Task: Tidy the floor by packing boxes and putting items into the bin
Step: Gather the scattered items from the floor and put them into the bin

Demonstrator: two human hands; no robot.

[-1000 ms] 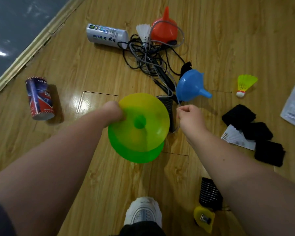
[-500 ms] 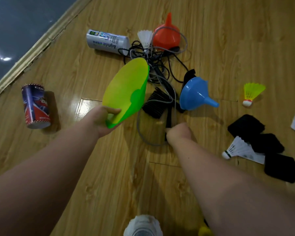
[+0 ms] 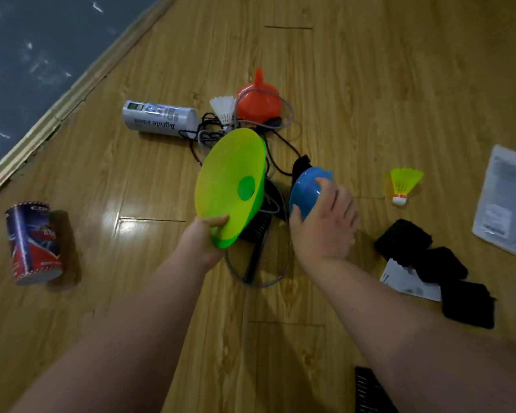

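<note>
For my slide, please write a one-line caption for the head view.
Left hand holds stacked yellow-green cones while right hand grasps a blue funnel above tangled cables on the wooden floor.

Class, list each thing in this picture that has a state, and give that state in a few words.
Left hand: gripping green funnels, lifted, tilted.
Right hand: closing on blue funnel.
Orange funnel: mouth down, spout up.
White tube: lying down.
Red can: upright.
Yellow shuttlecock: cork down.
Cables: tangled.

Bare forearms, sleeveless, no gloves or jewellery
</note>
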